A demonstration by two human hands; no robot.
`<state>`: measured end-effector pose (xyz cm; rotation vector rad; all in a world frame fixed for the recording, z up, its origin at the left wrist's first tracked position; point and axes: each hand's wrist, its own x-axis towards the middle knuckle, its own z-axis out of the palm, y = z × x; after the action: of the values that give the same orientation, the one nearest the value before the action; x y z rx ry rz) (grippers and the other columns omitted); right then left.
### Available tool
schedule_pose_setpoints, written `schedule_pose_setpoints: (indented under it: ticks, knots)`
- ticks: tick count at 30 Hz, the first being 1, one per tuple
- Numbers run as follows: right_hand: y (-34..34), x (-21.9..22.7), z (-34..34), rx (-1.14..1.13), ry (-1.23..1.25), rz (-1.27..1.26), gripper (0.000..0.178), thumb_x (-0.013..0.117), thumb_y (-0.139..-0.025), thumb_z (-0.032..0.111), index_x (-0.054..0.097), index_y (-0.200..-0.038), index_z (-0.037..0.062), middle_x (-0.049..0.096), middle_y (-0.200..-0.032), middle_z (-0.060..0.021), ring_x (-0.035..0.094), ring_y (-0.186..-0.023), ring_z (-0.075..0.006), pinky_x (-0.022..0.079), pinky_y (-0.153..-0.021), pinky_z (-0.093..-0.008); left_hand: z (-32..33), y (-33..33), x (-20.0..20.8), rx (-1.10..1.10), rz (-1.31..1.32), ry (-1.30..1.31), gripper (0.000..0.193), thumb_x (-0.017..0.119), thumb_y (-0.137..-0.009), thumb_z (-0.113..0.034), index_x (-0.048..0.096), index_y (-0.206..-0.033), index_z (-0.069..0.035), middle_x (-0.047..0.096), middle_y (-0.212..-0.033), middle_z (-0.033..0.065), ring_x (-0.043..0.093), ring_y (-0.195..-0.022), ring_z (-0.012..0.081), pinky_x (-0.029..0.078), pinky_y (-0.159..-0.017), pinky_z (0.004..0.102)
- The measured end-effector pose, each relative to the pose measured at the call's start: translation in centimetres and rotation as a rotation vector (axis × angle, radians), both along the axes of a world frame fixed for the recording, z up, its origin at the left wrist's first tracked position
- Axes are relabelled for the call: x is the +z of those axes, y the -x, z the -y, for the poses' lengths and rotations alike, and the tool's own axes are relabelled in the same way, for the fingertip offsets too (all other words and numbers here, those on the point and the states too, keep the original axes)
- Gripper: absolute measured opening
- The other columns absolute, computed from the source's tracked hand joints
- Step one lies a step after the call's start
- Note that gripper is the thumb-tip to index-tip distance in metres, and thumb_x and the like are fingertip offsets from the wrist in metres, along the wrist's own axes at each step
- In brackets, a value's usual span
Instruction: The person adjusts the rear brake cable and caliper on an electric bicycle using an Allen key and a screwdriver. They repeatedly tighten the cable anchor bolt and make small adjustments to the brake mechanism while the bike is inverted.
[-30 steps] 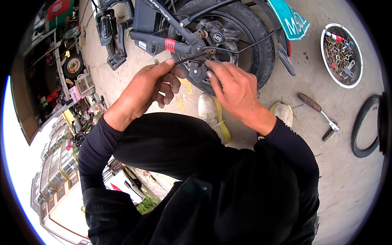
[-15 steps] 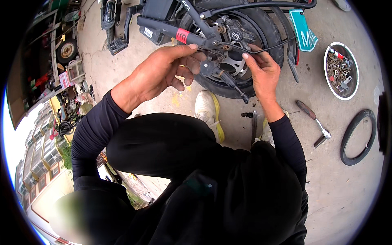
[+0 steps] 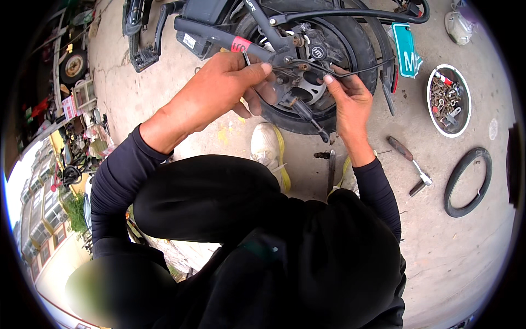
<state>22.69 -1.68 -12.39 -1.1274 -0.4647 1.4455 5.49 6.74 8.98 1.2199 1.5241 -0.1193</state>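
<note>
Left hand (image 3: 227,82) curled at the rear wheel (image 3: 329,71), fingertips closed on a small metal fitting beside the brake assembly (image 3: 298,68); right hand (image 3: 350,98) pinching the thin black cable (image 3: 356,71) between thumb and forefinger, other fingers loosely bent. Cable stretched taut across the hub, just above the disc. Likely risks: cable slipping out of the pinch and springing back, a fingertip caught against the disc edge, the fitting dropping to the concrete near the hammer (image 3: 411,164) and rolling away.
</note>
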Motion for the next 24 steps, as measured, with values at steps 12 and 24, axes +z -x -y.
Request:
schedule_pose_setpoints:
  ticks: [12, 24]
  knots:
    - [-1.0, -0.6, 0.0, 0.104, -0.018, -0.038, 0.033, 0.071, -0.099, 0.01, 0.069, -0.13, -0.0022, 0.077, -0.107, -0.0079, 0.069, -0.095, -0.0096, 0.053, -0.083, -0.0224, -0.1, -0.4, 0.1, -1.437, -0.494, -0.807, 0.037, 0.064, -0.09, -0.008, 0.061, -0.124, 0.006, 0.07, -0.092, 0.016, 0.072, -0.079, 0.0284, 0.058, -0.069, 0.0404]
    - [-1.9, -1.3, 0.2, 0.202, -0.071, -0.15, 0.038, 0.068, -0.101, 0.008, 0.064, -0.138, -0.0016, 0.076, -0.113, -0.0097, 0.067, -0.105, -0.0113, 0.051, -0.094, -0.0251, 0.7, -0.3, 0.3, -0.215, -0.155, -0.034, 0.047, 0.04, -0.112, -0.039, 0.053, -0.131, 0.002, 0.072, -0.099, 0.0099, 0.069, -0.083, 0.0142, 0.058, -0.066, 0.0309]
